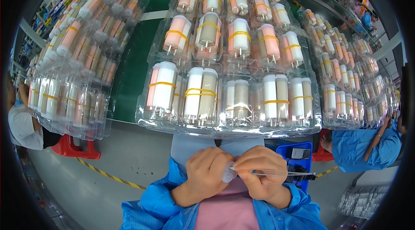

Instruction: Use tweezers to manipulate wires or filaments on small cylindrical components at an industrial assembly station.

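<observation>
My left hand [206,173] is closed around a small cylinder with a pale, translucent end [228,173], and most of it is hidden by the fingers. Pinched between the thumb and fingers of my right hand [263,171] is a thin metal tool with two slender prongs [281,172], which looks like tweezers. Its narrow left end meets the face of the cylinder, while the prongs stick out to the right. Both hands are together in front of my chest, nearer to me than the clear plastic tray [186,131].
Stacked trays hold white, pink and grey cylinders bundled with yellow bands [201,93]. More tray stacks stand left [69,96] and right [341,104] on the green bench [134,70]. A blue bin [283,150] lies right of my hands. Co-workers sit at both sides, near red stools [78,147].
</observation>
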`<state>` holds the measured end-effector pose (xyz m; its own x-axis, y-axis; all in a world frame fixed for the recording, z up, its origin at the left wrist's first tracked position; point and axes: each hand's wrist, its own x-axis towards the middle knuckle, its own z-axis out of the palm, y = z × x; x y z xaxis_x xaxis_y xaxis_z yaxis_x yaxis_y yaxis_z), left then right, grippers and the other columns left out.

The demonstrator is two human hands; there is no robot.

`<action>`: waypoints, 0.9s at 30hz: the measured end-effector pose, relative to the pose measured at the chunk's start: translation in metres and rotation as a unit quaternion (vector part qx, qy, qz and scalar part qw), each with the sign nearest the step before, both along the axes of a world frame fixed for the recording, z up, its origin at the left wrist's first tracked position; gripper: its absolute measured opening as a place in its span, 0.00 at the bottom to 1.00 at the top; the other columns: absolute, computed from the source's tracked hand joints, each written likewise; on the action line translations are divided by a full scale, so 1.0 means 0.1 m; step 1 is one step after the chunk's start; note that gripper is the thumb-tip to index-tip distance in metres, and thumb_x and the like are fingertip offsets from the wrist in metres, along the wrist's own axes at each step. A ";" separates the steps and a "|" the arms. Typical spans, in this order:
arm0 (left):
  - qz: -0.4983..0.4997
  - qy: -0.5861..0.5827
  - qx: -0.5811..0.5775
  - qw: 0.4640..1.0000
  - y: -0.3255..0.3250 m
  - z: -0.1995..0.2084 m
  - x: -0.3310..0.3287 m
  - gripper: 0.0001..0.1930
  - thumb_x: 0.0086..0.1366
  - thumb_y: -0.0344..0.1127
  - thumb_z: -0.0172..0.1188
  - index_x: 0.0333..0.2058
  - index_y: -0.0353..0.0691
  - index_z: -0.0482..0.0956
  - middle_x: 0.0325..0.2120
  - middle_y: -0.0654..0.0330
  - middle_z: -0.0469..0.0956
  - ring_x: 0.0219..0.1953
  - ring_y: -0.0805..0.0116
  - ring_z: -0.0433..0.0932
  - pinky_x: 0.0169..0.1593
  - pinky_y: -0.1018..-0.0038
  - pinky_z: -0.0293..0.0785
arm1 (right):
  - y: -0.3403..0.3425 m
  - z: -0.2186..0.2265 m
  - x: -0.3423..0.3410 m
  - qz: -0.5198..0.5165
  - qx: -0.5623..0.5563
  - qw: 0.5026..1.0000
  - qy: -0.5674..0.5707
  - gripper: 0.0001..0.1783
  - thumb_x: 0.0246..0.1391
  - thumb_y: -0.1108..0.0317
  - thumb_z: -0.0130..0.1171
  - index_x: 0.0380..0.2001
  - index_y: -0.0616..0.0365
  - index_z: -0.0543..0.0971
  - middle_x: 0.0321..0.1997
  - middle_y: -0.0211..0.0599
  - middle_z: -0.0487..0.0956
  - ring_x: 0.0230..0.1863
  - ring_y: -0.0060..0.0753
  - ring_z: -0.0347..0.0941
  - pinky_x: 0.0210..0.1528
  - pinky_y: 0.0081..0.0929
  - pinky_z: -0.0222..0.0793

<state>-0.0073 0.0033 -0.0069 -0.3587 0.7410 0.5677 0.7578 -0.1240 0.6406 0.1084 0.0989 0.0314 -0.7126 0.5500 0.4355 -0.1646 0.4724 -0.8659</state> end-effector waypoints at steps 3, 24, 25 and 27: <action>0.023 0.067 -0.007 0.997 -0.01 0.01 -0.02 0.08 0.49 0.32 0.64 0.24 0.39 0.73 0.20 0.60 0.73 0.18 0.62 0.71 0.21 0.69 0.65 | 0.02 0.08 -0.03 0.004 0.018 0.999 -0.041 0.04 0.42 0.77 0.65 0.25 0.62 0.80 0.26 0.42 0.79 0.25 0.36 0.75 0.27 0.25 0.70; -0.024 -0.169 0.021 0.985 -0.01 0.05 0.01 0.11 0.42 0.21 0.64 0.26 0.36 0.73 0.20 0.56 0.73 0.20 0.57 0.73 0.23 0.69 0.69 | -0.01 -0.06 -0.03 0.013 0.000 0.998 0.066 0.08 0.45 0.76 0.65 0.31 0.61 0.80 0.31 0.42 0.81 0.28 0.40 0.77 0.32 0.29 0.74; -0.023 -0.166 0.022 0.986 -0.01 0.05 0.02 0.11 0.42 0.21 0.64 0.26 0.36 0.73 0.20 0.56 0.73 0.20 0.57 0.73 0.23 0.70 0.69 | -0.01 -0.06 -0.03 0.013 0.000 0.998 0.065 0.08 0.44 0.76 0.65 0.31 0.61 0.79 0.31 0.42 0.81 0.29 0.40 0.77 0.32 0.29 0.74; -0.019 -0.158 0.022 0.987 -0.01 0.05 0.02 0.11 0.41 0.22 0.64 0.26 0.36 0.73 0.20 0.56 0.73 0.20 0.57 0.73 0.23 0.70 0.69 | -0.01 -0.06 -0.02 0.014 0.006 0.998 0.058 0.08 0.44 0.76 0.66 0.31 0.61 0.79 0.31 0.42 0.81 0.29 0.41 0.77 0.32 0.29 0.74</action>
